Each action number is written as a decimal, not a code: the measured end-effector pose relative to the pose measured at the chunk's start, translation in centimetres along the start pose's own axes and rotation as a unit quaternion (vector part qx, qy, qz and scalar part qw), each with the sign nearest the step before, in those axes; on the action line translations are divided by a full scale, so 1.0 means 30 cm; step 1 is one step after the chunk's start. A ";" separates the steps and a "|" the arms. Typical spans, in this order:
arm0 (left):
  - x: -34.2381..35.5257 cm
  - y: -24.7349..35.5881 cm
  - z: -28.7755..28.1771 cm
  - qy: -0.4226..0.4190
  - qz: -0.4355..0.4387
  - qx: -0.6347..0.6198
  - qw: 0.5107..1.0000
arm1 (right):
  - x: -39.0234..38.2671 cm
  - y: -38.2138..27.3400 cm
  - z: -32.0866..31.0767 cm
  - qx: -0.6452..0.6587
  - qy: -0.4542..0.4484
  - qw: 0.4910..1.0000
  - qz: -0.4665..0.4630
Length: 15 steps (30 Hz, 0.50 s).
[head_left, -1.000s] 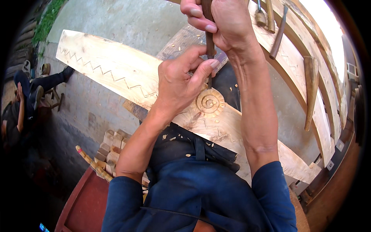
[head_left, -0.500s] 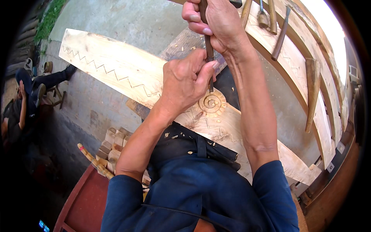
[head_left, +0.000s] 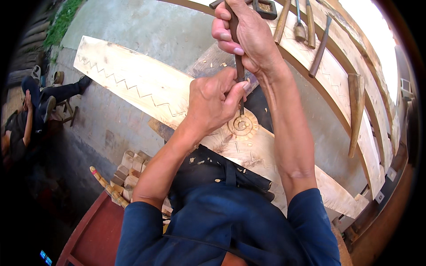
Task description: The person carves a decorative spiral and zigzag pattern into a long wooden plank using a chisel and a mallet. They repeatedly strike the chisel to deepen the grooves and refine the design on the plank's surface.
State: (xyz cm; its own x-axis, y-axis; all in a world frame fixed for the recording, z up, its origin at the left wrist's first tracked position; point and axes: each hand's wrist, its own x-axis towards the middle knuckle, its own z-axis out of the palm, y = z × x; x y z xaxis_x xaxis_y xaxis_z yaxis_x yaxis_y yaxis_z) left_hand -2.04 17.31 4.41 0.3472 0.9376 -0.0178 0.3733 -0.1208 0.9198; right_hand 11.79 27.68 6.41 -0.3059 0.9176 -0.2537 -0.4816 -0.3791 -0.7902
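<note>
Both my hands are closed on a dark, slim carving chisel (head_left: 240, 71), held nearly upright. My right hand (head_left: 253, 42) grips its upper part. My left hand (head_left: 211, 99) wraps round it lower down, close to the blade. The blade's tip meets the upper part of a round carved rosette (head_left: 243, 127), which has a spiral centre and a scalloped rim. This rosette is cut into a long, pale wooden board (head_left: 128, 73) lying across in front of me. Zigzag lines run along the board on either side of the rosette.
At the right, curved boards (head_left: 330, 84) bear wooden-handled chisels (head_left: 320, 46) and a tapered wooden mallet (head_left: 355, 111). A dark box (head_left: 265, 8) sits at the top. Wood blocks (head_left: 128, 168) are piled at lower left by a red surface (head_left: 95, 230). Another person (head_left: 26, 115) sits at far left.
The whole view has shifted slightly, bringing the dark box into sight. Both hands keep their grip, and the chisel's tip sits slightly nearer the rosette's centre.
</note>
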 end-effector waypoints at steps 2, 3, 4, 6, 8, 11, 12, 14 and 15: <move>-0.014 -0.015 -0.007 -0.004 -0.011 -0.026 1.000 | -0.027 -0.040 0.023 0.066 -0.044 0.996 0.029; -0.016 -0.007 -0.006 0.003 0.000 -0.055 0.998 | -0.043 -0.069 0.027 0.096 -0.061 0.992 0.046; -0.014 0.009 -0.008 0.009 0.011 -0.083 0.996 | -0.041 -0.094 0.014 0.123 -0.072 0.990 0.003; -0.017 0.011 0.004 0.031 0.034 -0.109 0.993 | -0.032 -0.108 0.013 0.055 -0.018 0.998 -0.023; -0.009 -0.006 0.023 0.060 0.063 -0.102 0.991 | -0.033 -0.110 0.021 0.021 -0.001 0.999 -0.027; -0.012 -0.006 0.016 0.046 0.027 -0.109 0.993 | -0.030 -0.101 0.029 -0.004 -0.014 0.999 -0.040; -0.013 -0.002 0.009 0.032 0.016 -0.098 0.995 | -0.027 -0.096 0.024 -0.001 -0.023 0.999 -0.046; -0.013 0.011 -0.005 0.004 -0.004 -0.075 0.997 | -0.022 -0.091 0.019 0.000 -0.029 0.998 -0.052; -0.013 0.014 -0.007 0.003 -0.007 -0.076 0.997 | -0.021 -0.090 0.019 0.000 -0.028 0.998 -0.051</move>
State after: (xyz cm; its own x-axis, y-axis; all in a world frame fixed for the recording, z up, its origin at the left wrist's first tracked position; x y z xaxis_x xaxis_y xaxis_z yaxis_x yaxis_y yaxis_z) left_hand -2.20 16.96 4.88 0.3377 0.9408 -0.0286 0.2429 -0.0578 0.9683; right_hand 12.82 28.07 9.03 -0.3006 0.9434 -0.1401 -0.5120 -0.2835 -0.8109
